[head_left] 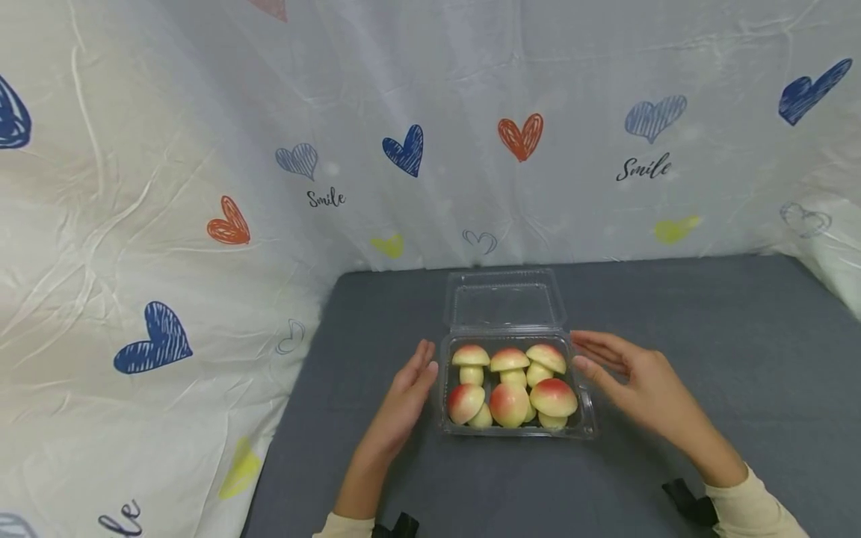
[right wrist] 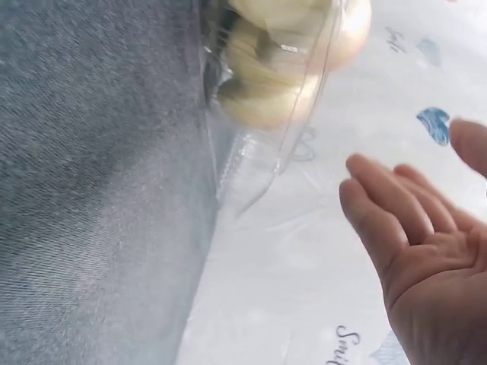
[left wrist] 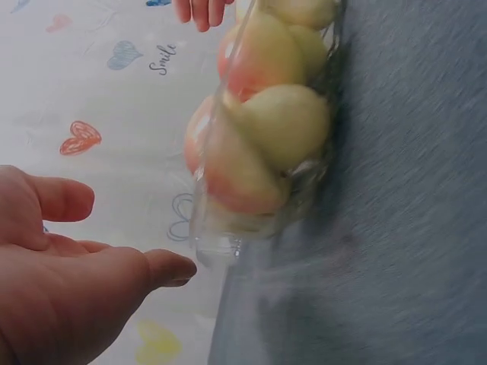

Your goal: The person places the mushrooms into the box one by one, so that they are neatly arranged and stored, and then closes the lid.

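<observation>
A clear plastic clamshell box (head_left: 449, 430) lies on the grey cloth with its lid (head_left: 504, 302) folded back, away from the person. Inside sit several toy mushrooms (head_left: 554, 397) in two rows, with pale stems and yellow caps blushed red. My left hand (head_left: 403, 396) is beside the box's left side, fingers extended, holding nothing; the left wrist view shows its thumb (left wrist: 171, 268) close to a box corner. On the right side, my right hand (head_left: 646, 385) has its fingertips close to the box rim; whether they touch it I cannot tell. The right wrist view shows its fingers loosely extended.
Grey cloth (head_left: 706, 321) covers the table. Behind it and along the left hangs a white curtain (head_left: 457, 75) printed with hearts and the word Smile. Black straps (head_left: 690, 502) sit at both wrists, near cream sleeves (head_left: 756, 508).
</observation>
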A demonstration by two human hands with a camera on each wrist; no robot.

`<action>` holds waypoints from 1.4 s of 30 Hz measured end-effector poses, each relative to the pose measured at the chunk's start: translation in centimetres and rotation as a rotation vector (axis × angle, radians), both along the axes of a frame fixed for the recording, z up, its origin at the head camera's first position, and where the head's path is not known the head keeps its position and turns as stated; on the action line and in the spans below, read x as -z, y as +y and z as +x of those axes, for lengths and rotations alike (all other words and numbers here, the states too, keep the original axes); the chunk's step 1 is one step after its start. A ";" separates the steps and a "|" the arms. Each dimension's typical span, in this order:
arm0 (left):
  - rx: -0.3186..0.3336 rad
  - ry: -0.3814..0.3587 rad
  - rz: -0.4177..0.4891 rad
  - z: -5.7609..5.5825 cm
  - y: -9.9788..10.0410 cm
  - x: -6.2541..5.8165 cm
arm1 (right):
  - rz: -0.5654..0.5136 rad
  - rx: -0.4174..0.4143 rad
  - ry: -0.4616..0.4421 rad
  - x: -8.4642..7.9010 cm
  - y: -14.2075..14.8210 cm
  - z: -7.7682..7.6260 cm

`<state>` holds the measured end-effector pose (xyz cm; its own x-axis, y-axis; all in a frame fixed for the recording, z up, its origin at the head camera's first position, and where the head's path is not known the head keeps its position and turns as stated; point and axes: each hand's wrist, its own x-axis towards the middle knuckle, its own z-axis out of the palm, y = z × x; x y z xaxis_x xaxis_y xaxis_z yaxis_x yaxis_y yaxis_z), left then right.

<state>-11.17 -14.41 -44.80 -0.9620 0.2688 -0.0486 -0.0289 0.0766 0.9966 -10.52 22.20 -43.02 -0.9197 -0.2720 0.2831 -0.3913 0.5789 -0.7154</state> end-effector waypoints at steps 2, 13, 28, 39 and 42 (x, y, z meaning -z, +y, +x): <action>0.015 -0.031 0.049 -0.9 -0.1 -0.6 | -0.060 0.011 -0.053 -0.1 0.3 -0.7; -0.014 -0.205 0.297 -5.8 -0.2 -1.1 | -0.120 0.034 -0.223 0.1 1.3 -4.1; -0.014 -0.328 0.438 -10.5 0.4 0.5 | -0.332 -0.060 -0.515 0.6 0.6 -8.3; 0.004 -0.338 0.426 -11.2 0.5 0.2 | -0.315 -0.069 -0.562 0.8 0.2 -9.8; 0.003 -0.336 0.419 -11.4 0.6 0.1 | -0.313 -0.068 -0.570 0.8 0.1 -10.1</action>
<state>-22.59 -13.85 -44.87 -0.9112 0.3337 -0.2417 -0.3519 -0.3251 0.8778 -20.62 22.32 -43.85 -0.9326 -0.3192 -0.1687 0.0705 0.2972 -0.9522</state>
